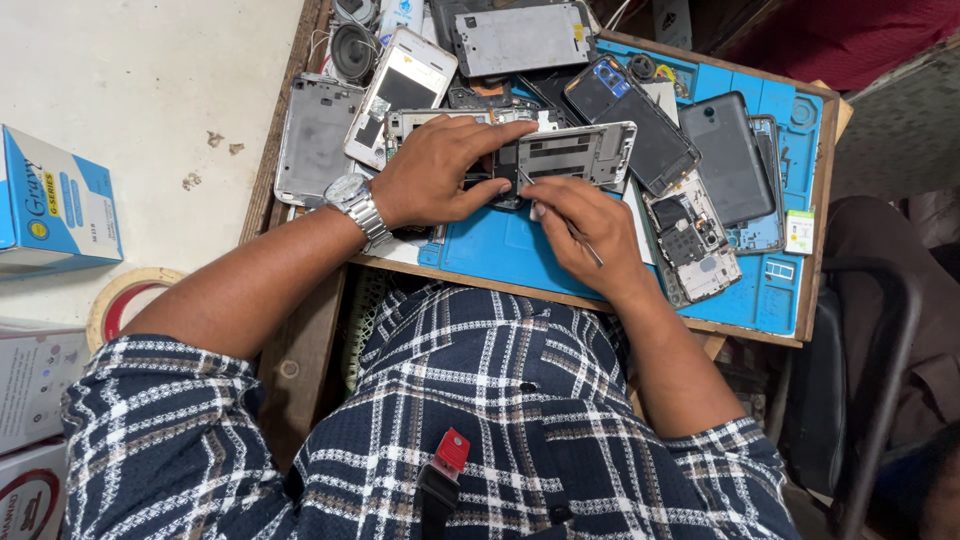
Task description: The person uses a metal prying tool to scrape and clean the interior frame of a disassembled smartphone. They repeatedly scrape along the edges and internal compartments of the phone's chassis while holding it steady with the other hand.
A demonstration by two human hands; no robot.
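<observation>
**Hands at an opened phone on a repair mat**

At the near edge of the blue work mat, the right hand is pinching a thin metal tool, its fingers closed narrowly around the shaft and its tip pointing up-left toward the phone frame. Just left of it, the left hand, wearing a metal wristwatch, is pressing down on the frame's left end, thumb and forefinger spread wide across a dark part there. The frame is lying just beyond both hands, its long axis running left to right, tilted slightly up at the right. The left hand is touching it; the right hand is just near of it, only the tool reaching it. Farther off, phone shells and back covers are lying piled, with a white phone at the far left.
</observation>
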